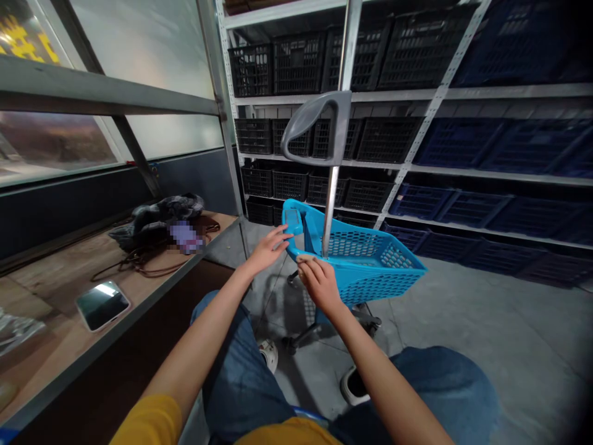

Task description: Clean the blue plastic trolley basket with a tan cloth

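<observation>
A small blue plastic shopping trolley (370, 262) stands on the concrete floor in front of my knees, with a metal pole rising from its near rim to a grey handle (315, 127). My left hand (269, 247) reaches to the basket's near left corner, fingers stretched out and touching the blue rim. My right hand (319, 283) rests at the near rim by the foot of the pole (330, 210), fingers curled together against the edge. I am seated, my jeans-clad legs spread either side of the trolley's wheeled base.
A wooden bench (69, 278) runs along the left, carrying a phone (102, 305), a dark bundle of cloth (157, 219) and cords. White metal shelving (417, 96) filled with black and dark blue crates lines the wall behind the trolley. Bare concrete floor (486, 321) spreads to the right.
</observation>
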`<state>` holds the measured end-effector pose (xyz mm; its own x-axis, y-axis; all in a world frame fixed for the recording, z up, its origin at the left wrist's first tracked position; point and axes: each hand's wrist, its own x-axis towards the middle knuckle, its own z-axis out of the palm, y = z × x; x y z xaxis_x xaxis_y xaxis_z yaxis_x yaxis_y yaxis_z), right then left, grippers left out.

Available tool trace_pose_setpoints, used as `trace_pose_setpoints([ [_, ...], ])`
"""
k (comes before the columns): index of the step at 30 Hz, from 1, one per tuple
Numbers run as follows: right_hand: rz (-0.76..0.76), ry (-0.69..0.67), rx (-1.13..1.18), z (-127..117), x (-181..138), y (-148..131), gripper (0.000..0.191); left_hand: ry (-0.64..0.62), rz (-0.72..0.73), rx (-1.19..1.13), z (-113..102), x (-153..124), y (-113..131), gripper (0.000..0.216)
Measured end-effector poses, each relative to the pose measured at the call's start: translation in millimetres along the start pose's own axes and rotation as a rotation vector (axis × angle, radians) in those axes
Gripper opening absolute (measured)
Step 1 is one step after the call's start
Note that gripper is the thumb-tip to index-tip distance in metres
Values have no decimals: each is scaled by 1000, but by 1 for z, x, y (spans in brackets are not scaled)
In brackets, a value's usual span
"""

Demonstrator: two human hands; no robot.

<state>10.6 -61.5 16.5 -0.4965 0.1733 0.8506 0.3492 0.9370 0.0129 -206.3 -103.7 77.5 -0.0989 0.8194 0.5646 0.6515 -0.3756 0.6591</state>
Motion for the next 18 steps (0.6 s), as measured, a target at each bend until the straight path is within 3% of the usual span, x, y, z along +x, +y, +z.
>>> trace_pose_setpoints([
  [2, 44, 40, -4, -3, -9, 7, 33, -72, 146, 120, -3, 1, -3, 31],
  [4, 108, 91, 41, -3, -7, 9, 36, -95, 196, 190, -4, 2, -3, 34],
  [9, -7, 43, 194, 10, 12, -2, 43, -138, 194, 259, -1, 2, 4, 35],
  [12, -65, -14, 199, 10, 2, 3, 43, -163, 187, 265, -2, 2, 8, 35],
  [18, 50, 108, 61, 0, -11, 15, 43, -123, 198, 235, 1, 3, 8, 32],
])
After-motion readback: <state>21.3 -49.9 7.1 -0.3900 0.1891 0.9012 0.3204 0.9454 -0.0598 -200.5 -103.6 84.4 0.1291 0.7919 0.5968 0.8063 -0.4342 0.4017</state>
